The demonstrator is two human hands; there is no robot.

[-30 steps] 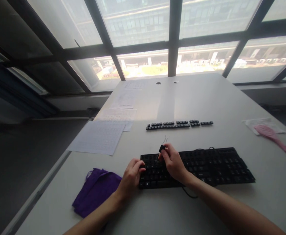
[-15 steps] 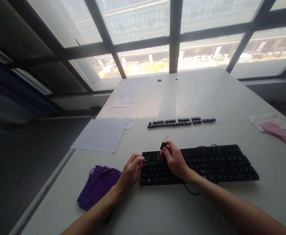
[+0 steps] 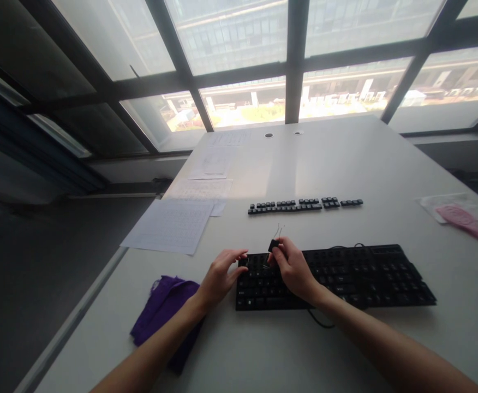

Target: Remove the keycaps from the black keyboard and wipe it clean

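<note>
A black keyboard (image 3: pixel 362 278) lies on the white table, with its upper rows lacking keycaps. At its upper left corner is my left hand (image 3: pixel 220 277), thumb and fingers apart around a small spot there, nothing seen held. My right hand (image 3: pixel 294 267) is over the keyboard's left part, its fingers pinching a small black tool (image 3: pixel 274 245) with thin wires sticking out. Beyond the keyboard, loose black keycaps (image 3: pixel 286 207) stand in two rows. A purple cloth (image 3: pixel 165 308) lies left of the keyboard, partly under my left forearm.
Printed paper sheets (image 3: pixel 167 225) lie along the table's left side. On the right, a pink hairbrush (image 3: pixel 464 219) rests on a white wrapper (image 3: pixel 429 204). A cable (image 3: pixel 321 322) loops out below the keyboard. Large windows stand behind the table.
My left hand's thumb and fingers have spread from a pinch at the keyboard's corner. My right hand has hardly moved. The view has shifted slightly.
</note>
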